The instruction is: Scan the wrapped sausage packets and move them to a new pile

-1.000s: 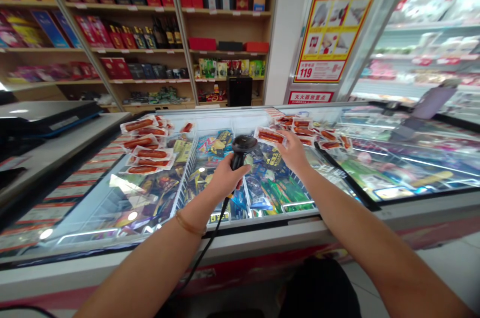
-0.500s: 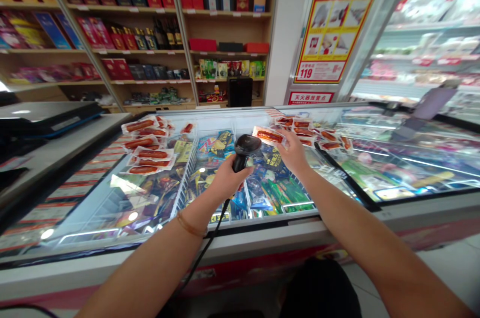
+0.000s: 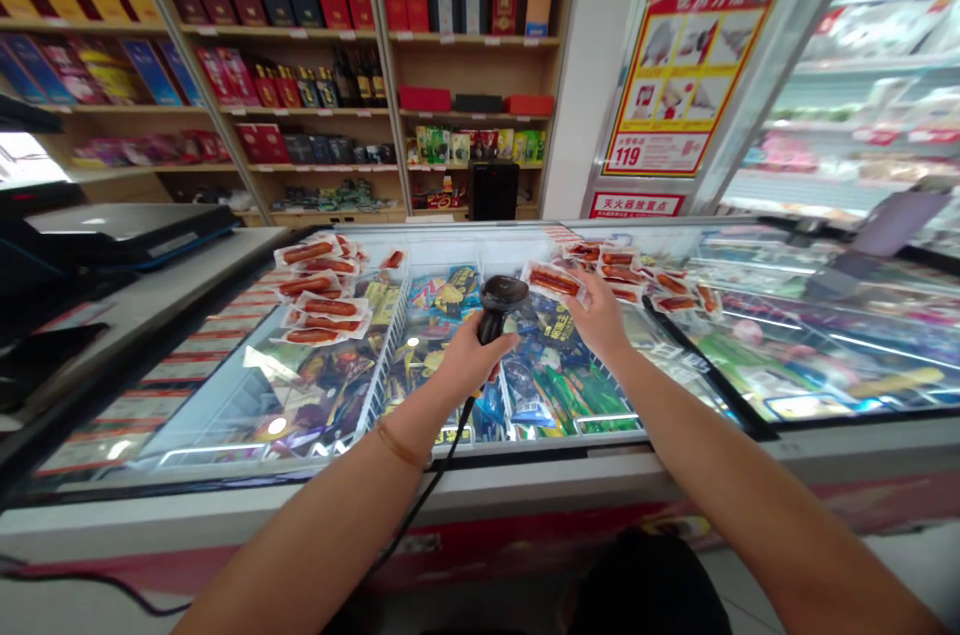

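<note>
My left hand [image 3: 466, 357] is wrapped round the handle of a black barcode scanner [image 3: 504, 293], its cable trailing down past my wrist. In my right hand [image 3: 601, 317] a packaged sausage [image 3: 553, 281] in clear, white-edged plastic is pinched by its right end, just right of the scanner head. Both are held above the chest freezer's glass. Several more sausage packs [image 3: 619, 260] lie on the glass beyond my right hand, and a further group [image 3: 324, 308] is piled on the left. One single pack [image 3: 391, 260] lies near the back edge.
Beneath the glass, the chest freezer [image 3: 525, 463] holds bagged frozen goods divided by white wire racks [image 3: 386, 355]. A weighing scale [image 3: 131, 233] stands on the counter at left. Shelves of boxes [image 3: 300, 33] line the back, with a lit display fridge [image 3: 862, 115] at right.
The whole scene has shifted slightly right and down with my head. The sausage pack in my right hand has tilted a little, while the scanner stays close to it.
</note>
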Tool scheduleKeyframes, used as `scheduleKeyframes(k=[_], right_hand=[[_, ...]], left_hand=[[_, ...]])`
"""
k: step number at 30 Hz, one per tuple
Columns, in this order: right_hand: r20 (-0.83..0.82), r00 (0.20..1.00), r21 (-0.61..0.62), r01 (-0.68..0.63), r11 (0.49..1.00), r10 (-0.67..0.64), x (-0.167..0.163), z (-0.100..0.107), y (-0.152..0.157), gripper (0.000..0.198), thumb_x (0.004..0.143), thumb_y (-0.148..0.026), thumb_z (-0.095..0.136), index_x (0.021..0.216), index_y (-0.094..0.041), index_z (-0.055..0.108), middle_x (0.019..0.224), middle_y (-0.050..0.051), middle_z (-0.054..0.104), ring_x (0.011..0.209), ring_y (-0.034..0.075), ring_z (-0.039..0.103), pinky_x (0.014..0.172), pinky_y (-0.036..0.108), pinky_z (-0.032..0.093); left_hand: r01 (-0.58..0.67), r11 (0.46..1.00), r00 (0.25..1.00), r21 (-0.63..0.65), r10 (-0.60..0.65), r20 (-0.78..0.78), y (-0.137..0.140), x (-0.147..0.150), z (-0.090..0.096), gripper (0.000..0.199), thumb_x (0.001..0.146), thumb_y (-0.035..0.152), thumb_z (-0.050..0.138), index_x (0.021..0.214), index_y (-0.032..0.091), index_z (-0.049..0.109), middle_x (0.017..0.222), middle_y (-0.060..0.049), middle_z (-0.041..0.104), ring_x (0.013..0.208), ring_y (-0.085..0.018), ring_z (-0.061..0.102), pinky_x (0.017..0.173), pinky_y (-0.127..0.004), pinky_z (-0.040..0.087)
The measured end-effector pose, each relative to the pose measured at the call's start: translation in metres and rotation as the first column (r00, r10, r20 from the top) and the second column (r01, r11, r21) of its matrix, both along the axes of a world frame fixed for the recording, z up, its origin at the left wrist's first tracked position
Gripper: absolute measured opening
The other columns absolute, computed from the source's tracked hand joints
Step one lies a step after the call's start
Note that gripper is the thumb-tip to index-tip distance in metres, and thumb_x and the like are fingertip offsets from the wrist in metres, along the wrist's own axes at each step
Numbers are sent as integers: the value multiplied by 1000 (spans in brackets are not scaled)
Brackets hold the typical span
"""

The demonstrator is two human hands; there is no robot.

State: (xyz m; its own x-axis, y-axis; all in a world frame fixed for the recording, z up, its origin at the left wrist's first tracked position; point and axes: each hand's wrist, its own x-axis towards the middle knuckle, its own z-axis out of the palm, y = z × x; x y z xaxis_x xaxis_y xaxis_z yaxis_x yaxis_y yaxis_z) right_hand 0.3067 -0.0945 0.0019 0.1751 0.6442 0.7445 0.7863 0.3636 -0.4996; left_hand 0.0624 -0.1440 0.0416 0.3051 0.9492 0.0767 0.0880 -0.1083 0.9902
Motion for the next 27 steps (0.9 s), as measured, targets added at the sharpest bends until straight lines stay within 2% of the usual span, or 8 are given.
scheduleKeyframes(k=[4, 8, 11, 14, 18, 20, 23, 27], right_hand=[[-41, 999, -7, -9, 1000, 9, -9, -6, 11, 40, 80, -28, 54, 117, -18, 64, 112, 12, 67, 107, 28, 61, 99, 47, 46], [-25, 991, -15, -131, 991, 131, -49, 13, 30, 40, 77, -25, 57, 115, -19, 67, 111, 11, 69, 107, 28, 61, 101, 48, 45], [-34, 964, -36, -265, 964, 264, -105, 36, 50, 41, 77, -25, 59, 118, -21, 67, 113, 10, 68, 108, 27, 62, 101, 45, 46], [-88, 903, -108, -429, 897, 421, -175, 47, 76, 42, 76, -22, 62, 118, -22, 67, 115, 9, 67, 105, 26, 64, 96, 42, 50], [-125, 816, -184, -577, 795, 564, -265, 38, 104, 39, 76, -20, 64, 115, -22, 68, 112, 7, 68, 104, 24, 64, 96, 41, 50], [-133, 803, -217, -596, 773, 581, -297, 30, 112, 38, 74, -20, 66, 112, -20, 68, 110, 7, 68, 106, 24, 63, 97, 41, 49], [-152, 829, -237, -560, 794, 539, -324, 19, 117, 36, 72, -21, 70, 108, -20, 69, 106, 7, 67, 101, 23, 63, 97, 42, 48], [-148, 840, -243, -543, 804, 523, -319, 14, 118, 36, 73, -25, 71, 108, -20, 69, 104, 8, 65, 95, 22, 64, 95, 42, 49]], left_hand=[[-89, 993, 992, -80, 96, 83, 1, -12, 20, 29, 74, 38, 71, 83, 21, 49, 41, 7, 48, 32, -11, 44, 38, -21, 31], [-253, 966, 957, -41, 257, 134, 11, -55, 44, 28, 73, 36, 69, 86, 21, 49, 42, 7, 48, 33, -10, 43, 38, -20, 31], [-421, 907, 894, -9, 416, 168, 21, -107, 55, 30, 69, 36, 71, 85, 20, 51, 44, 7, 47, 34, -10, 44, 37, -20, 32], [-563, 825, 806, -46, 561, 187, 28, -164, 60, 30, 65, 36, 71, 83, 19, 53, 47, 6, 49, 36, -11, 45, 37, -21, 35], [-709, 705, 687, -15, 696, 209, 29, -229, 62, 32, 61, 34, 72, 82, 18, 54, 56, 4, 54, 40, -10, 47, 37, -21, 35], [-755, 656, 640, -6, 739, 210, 26, -251, 61, 32, 60, 34, 71, 82, 18, 54, 58, 4, 55, 39, -10, 47, 37, -21, 35], [-776, 630, 611, -27, 762, 214, 23, -268, 57, 31, 61, 33, 70, 82, 18, 54, 60, 3, 56, 39, -10, 47, 37, -22, 36], [-755, 653, 625, -62, 745, 233, 22, -260, 54, 30, 60, 31, 71, 82, 19, 54, 64, 3, 57, 40, -9, 48, 36, -22, 36]])
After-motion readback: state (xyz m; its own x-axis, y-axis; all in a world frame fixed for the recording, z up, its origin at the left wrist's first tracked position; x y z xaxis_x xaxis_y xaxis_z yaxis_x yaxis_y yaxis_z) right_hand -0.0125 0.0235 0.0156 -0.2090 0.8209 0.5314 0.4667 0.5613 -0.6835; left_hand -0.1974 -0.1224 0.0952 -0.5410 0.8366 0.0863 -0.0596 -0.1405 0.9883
